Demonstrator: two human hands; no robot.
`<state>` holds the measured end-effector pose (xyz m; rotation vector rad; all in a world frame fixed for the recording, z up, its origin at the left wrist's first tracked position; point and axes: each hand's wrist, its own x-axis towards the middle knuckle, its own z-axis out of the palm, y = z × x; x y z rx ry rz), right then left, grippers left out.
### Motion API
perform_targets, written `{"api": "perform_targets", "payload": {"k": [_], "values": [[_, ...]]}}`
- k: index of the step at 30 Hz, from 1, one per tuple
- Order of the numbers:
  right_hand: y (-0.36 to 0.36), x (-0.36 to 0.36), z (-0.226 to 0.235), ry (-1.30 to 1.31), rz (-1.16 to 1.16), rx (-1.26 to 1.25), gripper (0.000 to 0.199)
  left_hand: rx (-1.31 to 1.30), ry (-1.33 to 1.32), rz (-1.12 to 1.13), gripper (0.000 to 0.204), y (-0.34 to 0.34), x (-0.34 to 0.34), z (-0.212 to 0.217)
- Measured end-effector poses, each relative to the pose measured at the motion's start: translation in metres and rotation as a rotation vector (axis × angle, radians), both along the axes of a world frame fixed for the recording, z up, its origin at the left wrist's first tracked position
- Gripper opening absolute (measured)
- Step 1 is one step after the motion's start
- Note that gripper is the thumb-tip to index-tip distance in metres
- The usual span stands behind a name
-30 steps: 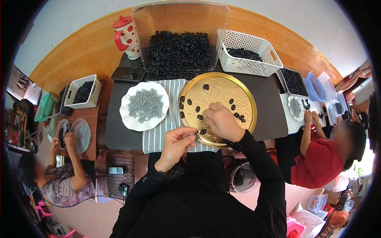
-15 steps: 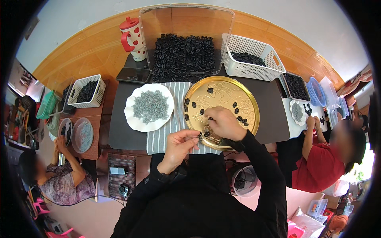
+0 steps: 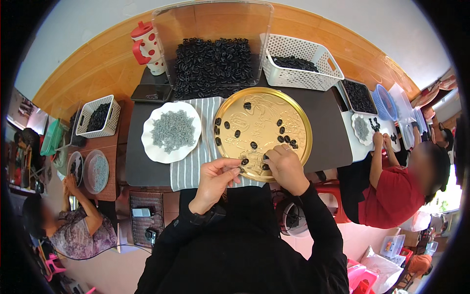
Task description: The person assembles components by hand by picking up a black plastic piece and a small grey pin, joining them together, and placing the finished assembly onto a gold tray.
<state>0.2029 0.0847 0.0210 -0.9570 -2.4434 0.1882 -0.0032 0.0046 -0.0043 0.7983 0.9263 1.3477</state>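
My left hand (image 3: 214, 182) is at the near left rim of a round gold tray (image 3: 307, 125), thumb and forefinger pinched together. A tiny dark bit shows at its fingertips, too small to name. One small black oval piece (image 3: 245, 161) lies right by those fingertips. Over the tray's near right part, my right hand (image 3: 286, 167) has its fingers closed around another small black oval piece (image 3: 265, 166), partly hidden by them. Several more such pieces are scattered over the tray, including a black piece (image 3: 253, 145) near its middle and a cluster at the right.
Left of the tray, a scalloped white plate (image 3: 148, 147) of small grey parts rests on a striped cloth (image 3: 183, 171). Behind stand a clear bin (image 3: 213, 24) of black pieces, a white basket (image 3: 298, 81), a phone (image 3: 151, 93) and a spotted tumbler (image 3: 147, 46). People work at both sides.
My right hand has moved toward me and slightly right, from the tray's middle to its near right part. My left hand keeps its pinch near the rim. The whole view has shifted slightly.
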Motion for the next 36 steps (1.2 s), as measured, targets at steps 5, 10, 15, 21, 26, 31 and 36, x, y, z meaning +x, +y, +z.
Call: {"api": "perform_targets", "payload": {"k": [5,10,15,21,26,31,36], "values": [[0.013,0.019,0.000,0.121,-0.088,-0.057,0.007,-0.003,0.029,0.010,0.018,-0.002,0.001,0.000],[0.012,0.008,-0.003,-0.038,0.128,-0.081,0.012,-0.031,0.026,0.000,0.019,-0.002,0.005,0.000],[0.012,0.013,-0.012,-0.050,0.108,-0.115,0.008,-0.020,0.036,-0.001,0.020,-0.004,0.006,0.002],[-0.010,0.006,-0.004,0.480,-0.093,-0.849,0.004,0.012,0.008,0.005,0.023,-0.003,0.009,0.002],[-0.030,-0.017,0.000,0.972,-0.098,-1.042,0.006,0.030,-0.002,0.002,0.027,-0.003,0.016,0.004],[-0.033,-0.024,-0.004,1.013,-0.019,-1.078,0.011,0.035,-0.004,0.016,0.031,-0.003,0.016,0.006],[-0.035,-0.027,-0.003,0.974,0.006,-1.082,0.012,0.024,-0.020,0.017,0.031,-0.005,0.015,0.006]]}}
